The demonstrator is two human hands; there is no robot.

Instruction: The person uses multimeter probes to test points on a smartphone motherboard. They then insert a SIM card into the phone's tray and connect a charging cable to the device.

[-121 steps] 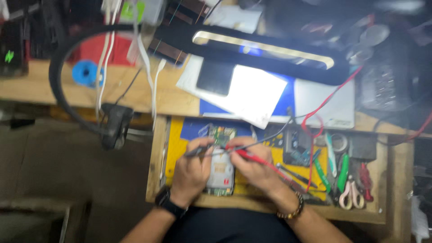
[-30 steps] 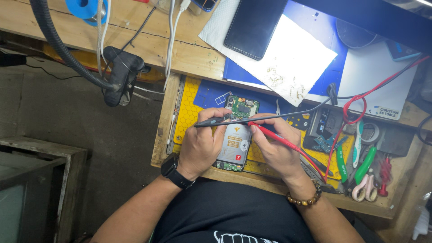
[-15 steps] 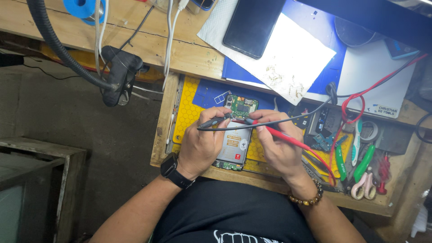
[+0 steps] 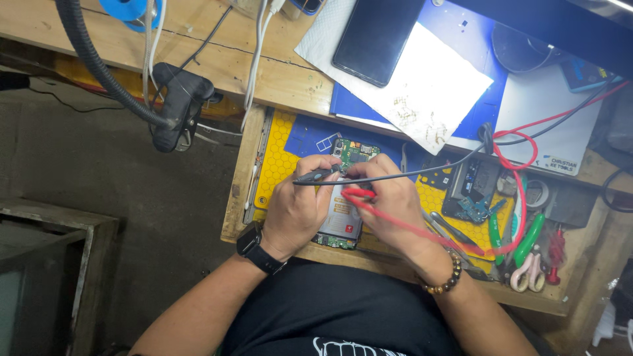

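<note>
An opened phone [image 4: 343, 221] with a bare green circuit board [image 4: 355, 153] at its top lies on a yellow and blue work mat [image 4: 280, 158] in a pulled-out wooden drawer. My left hand [image 4: 300, 204] grips a black test probe [image 4: 316, 175] whose tip points at the board. My right hand [image 4: 389, 198] grips a red test probe [image 4: 359, 193], its red lead [image 4: 455, 238] trailing to the right. Both hands rest over the phone's middle and hide it. A black watch is on my left wrist, a bead bracelet on my right.
A dark phone [image 4: 376, 36] lies on white paper [image 4: 435, 92] on the bench above. Small circuit parts [image 4: 471, 194], green-handled tools [image 4: 527, 237], red screwdriver and pink scissors [image 4: 527, 270] fill the drawer's right side. A black gooseneck clamp [image 4: 175, 102] hangs at left.
Four seconds ago the view was farther off and blurred. Over the last second both probe tips shifted slightly up toward the green board; the hands stay over the phone.
</note>
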